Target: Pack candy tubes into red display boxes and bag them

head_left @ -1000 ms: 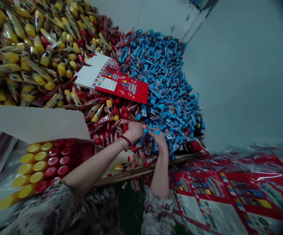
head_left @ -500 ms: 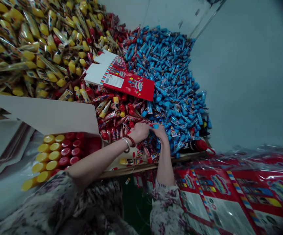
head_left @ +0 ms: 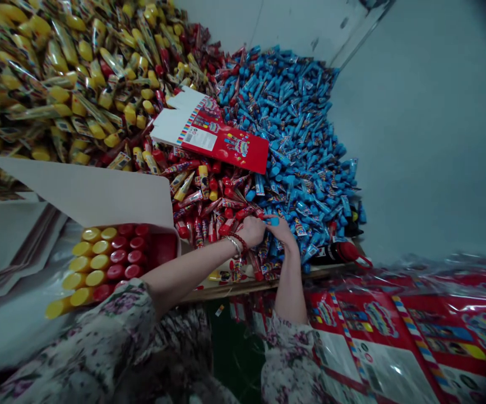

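Over the seam between the red and blue piles, my two hands work close together. My right hand (head_left: 282, 233) is closed around a blue-capped tube (head_left: 274, 221), its round cap facing me. Next to it, my left hand (head_left: 253, 231), with bracelets at the wrist, is curled shut; what its fingers hold is hidden. Red-capped tubes (head_left: 203, 230) lie under and left of my left hand. The heap of blue tubes (head_left: 297, 140) spreads beyond my right hand. To the left, an open carton (head_left: 142, 188) holds rows of yellow and red caps (head_left: 119, 257).
A flat red printed carton (head_left: 234, 147) rests on the piles. Yellow tubes (head_left: 58, 67) heap up at far left. A dark bottle with a red cap (head_left: 343, 251) lies at the right edge. Plastic-wrapped red cartons (head_left: 377, 331) sit at lower right, folded card (head_left: 19, 252) at left.
My hands stay together and appear slightly further right in the picture. The whole scene has also shifted a little to the right. The blue cap is still in my right hand.
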`<state>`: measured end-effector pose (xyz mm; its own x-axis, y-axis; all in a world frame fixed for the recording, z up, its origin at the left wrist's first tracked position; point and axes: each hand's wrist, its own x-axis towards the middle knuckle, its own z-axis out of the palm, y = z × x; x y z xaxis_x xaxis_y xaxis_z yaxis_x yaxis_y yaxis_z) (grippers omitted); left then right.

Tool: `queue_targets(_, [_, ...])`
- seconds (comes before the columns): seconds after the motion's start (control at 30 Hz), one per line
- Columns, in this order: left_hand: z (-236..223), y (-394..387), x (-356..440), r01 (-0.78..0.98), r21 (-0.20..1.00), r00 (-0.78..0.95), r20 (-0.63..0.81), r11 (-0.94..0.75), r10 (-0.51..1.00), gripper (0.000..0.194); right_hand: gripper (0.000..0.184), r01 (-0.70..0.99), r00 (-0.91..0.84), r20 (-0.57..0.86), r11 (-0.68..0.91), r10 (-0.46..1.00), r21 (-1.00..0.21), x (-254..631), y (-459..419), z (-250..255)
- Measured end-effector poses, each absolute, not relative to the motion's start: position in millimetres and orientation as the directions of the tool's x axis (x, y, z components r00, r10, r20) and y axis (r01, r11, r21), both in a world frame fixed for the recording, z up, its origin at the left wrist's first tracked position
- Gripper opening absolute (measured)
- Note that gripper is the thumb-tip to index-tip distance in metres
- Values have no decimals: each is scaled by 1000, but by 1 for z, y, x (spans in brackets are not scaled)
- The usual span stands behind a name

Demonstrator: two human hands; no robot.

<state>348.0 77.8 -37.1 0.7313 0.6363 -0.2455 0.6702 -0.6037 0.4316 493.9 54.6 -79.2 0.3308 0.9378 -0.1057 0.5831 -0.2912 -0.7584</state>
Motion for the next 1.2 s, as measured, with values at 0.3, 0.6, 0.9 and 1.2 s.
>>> queue_targets(0.3, [-1, 54, 212, 583, 697, 676, -132, -417, 725, 39, 38, 189, 499, -4, -113, 867, -975, 476, -23, -45])
queue_targets(0.6, [-6, -24, 62, 812, 573, -66, -95, 109, 993, 47, 26, 32, 90, -23, -26, 996, -999, 338, -23, -81])
queue_targets(0.9, [-4, -4, 82, 958, 224, -147, -148, 178, 978, 44, 22, 137, -126, 67, 84, 990, -987, 327, 11, -58])
queue_targets(1.2, [-16, 37, 107, 1000, 26, 1, -280, 7, 960, 39, 24, 276, -517, 148, 328, 843, -903, 318, 39, -43])
